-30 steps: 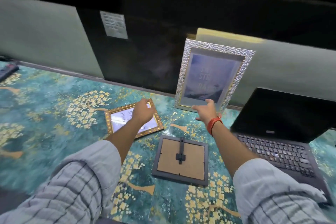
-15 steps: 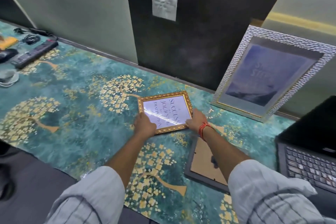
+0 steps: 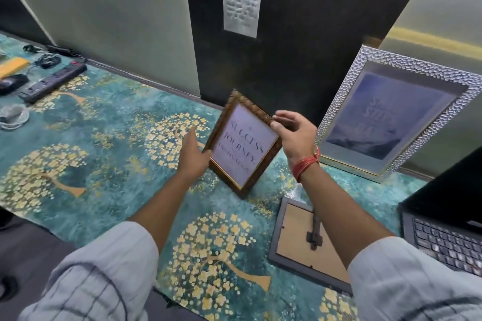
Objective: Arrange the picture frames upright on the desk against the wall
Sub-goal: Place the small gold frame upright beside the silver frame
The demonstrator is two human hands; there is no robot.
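A small gold-edged brown frame (image 3: pixel 241 147) with a white text print is held tilted above the desk, one corner near the cloth. My left hand (image 3: pixel 192 152) grips its left edge. My right hand (image 3: pixel 293 131) grips its upper right edge. A large silver hammered frame (image 3: pixel 336 114) stands upright against the wall at the right. A grey frame (image 3: pixel 292 243) lies face down on the desk, its cardboard back and stand showing, partly hidden by my right forearm.
The desk carries a teal cloth with gold trees (image 3: pixel 104 143). An open black laptop (image 3: pixel 443 221) sits at the right. A black power strip (image 3: pixel 52 82), a mouse (image 3: pixel 10 83), cables and an orange object lie far left. A dark wall panel (image 3: pixel 287 34) rises behind.
The small frame was lying flat on the cloth with both hands at its lower corners. Now both hands have lifted and turned it up off the desk.
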